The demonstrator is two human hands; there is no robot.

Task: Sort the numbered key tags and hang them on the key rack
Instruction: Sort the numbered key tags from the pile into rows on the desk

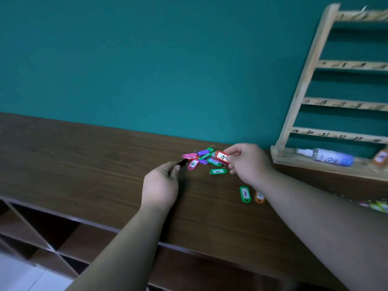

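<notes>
Head view: a red tag [222, 157] was pinched in the right grip [247, 162], long axis slanted leftward, the key rack [310, 66] near on its right; a dark object [182, 163] was held in the left grip [160, 185].

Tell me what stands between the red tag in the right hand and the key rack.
Nothing visible does. The right hand pinches the red tag above the pile; open air leads to the key rack. A bottle lies on its base.

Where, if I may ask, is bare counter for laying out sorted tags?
Bare counter left of the left hand, up to the wall. Crowded: tag pile between the hands; green tag, orange tag and rack to the right.
</notes>
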